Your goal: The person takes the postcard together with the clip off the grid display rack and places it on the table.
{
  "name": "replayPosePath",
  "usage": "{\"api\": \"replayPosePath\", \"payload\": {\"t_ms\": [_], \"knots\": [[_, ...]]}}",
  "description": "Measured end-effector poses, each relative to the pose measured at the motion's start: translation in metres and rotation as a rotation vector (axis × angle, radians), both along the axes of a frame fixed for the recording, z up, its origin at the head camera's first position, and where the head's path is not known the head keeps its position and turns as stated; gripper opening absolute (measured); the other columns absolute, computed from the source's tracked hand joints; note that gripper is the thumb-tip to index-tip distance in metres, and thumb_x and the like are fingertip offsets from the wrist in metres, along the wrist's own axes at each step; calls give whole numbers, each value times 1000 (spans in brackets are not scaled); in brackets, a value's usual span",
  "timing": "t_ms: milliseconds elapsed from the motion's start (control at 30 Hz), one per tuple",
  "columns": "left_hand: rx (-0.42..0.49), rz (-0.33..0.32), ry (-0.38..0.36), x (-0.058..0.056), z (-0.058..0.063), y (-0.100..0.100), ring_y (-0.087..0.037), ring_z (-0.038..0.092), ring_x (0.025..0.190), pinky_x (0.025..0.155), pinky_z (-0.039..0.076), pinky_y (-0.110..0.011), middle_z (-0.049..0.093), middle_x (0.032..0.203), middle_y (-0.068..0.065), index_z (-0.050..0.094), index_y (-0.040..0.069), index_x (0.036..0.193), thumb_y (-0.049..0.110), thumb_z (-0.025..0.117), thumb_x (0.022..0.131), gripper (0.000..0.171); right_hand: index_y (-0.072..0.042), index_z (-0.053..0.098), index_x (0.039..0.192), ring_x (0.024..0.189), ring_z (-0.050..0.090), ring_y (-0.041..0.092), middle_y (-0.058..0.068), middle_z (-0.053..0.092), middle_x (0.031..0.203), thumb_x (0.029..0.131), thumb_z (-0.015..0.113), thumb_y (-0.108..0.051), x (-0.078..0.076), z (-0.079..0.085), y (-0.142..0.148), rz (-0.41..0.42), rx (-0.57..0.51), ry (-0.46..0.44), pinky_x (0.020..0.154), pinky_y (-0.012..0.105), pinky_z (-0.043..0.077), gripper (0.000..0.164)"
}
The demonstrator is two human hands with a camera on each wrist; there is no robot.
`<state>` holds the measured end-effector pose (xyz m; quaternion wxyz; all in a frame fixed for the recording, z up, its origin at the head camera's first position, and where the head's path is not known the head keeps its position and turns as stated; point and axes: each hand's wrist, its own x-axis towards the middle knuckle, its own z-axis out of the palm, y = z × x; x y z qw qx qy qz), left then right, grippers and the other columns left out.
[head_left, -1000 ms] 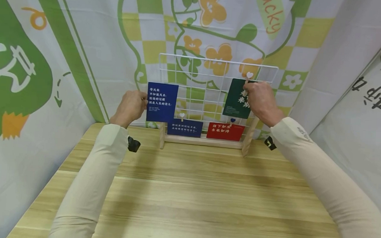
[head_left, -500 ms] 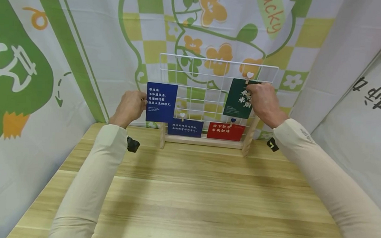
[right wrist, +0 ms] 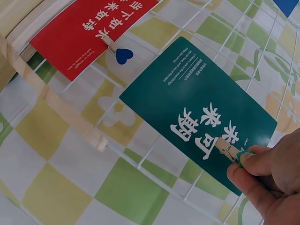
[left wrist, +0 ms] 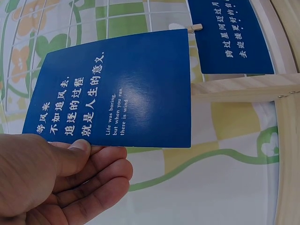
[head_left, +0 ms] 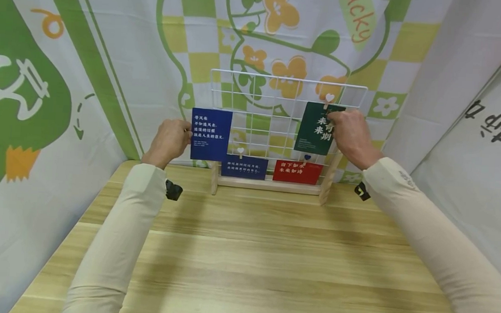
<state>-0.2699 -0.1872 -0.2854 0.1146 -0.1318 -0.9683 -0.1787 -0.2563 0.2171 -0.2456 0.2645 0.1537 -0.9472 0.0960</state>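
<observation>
My left hand [head_left: 169,142] pinches the left edge of a dark blue card [head_left: 210,134] with white writing, in front of the grid's left side. In the left wrist view the thumb [left wrist: 79,146] lies on the card's face. My right hand [head_left: 352,135] pinches a small wooden clothespin [right wrist: 228,150] with a teal decoration, over a green card [right wrist: 201,103]. That green card hangs at the upper right of the white wire grid [head_left: 275,98]. A clothespin with a white heart [head_left: 329,98] sits at its top edge; my right hand covers part of the card.
Lower on the grid hang a blue card [head_left: 244,168] and a red card [head_left: 297,172], each clipped with a heart clothespin. The grid stands on a wooden base [head_left: 268,186] at the back of the wooden table [head_left: 262,251]. Printed curtains [head_left: 120,50] enclose the table.
My right hand has shifted slightly right, away from the white heart clothespin, baring more of the green card's writing. My left hand and its blue card have drifted slightly left.
</observation>
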Motion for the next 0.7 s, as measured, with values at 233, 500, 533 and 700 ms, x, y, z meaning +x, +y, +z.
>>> {"api": "replayPosePath", "payload": {"t_ms": [233, 500, 533, 700], "knots": [[1, -1, 10, 0, 1, 0, -25, 61, 64, 54, 45, -34, 68, 77, -15, 65, 3, 85, 8, 48, 94, 20, 2, 68, 103, 87, 66, 36, 22, 69, 98, 89, 41, 6, 0, -1, 5, -13, 8, 2, 72, 47, 53, 30], [-4, 14, -13, 3, 1, -2, -25, 60, 64, 54, 45, -33, 67, 78, -15, 65, 3, 85, 9, 47, 95, 22, 4, 69, 97, 79, 66, 38, 22, 69, 90, 82, 37, 10, 0, -4, 10, 31, 27, 62, 70, 48, 52, 36], [-5, 16, -17, 3, 1, -2, -25, 60, 65, 54, 45, -33, 67, 78, -14, 65, 3, 85, 9, 46, 95, 22, 4, 69, 96, 78, 66, 38, 22, 69, 89, 82, 36, 10, 0, -4, 10, 35, 32, 65, 70, 48, 52, 36], [-8, 17, -20, 2, 1, -3, -25, 59, 65, 55, 44, -33, 67, 78, -14, 65, 3, 85, 8, 46, 95, 22, 4, 68, 98, 79, 67, 39, 24, 69, 91, 81, 37, 12, 1, -6, 14, 34, 45, 54, 72, 48, 52, 36]]}}
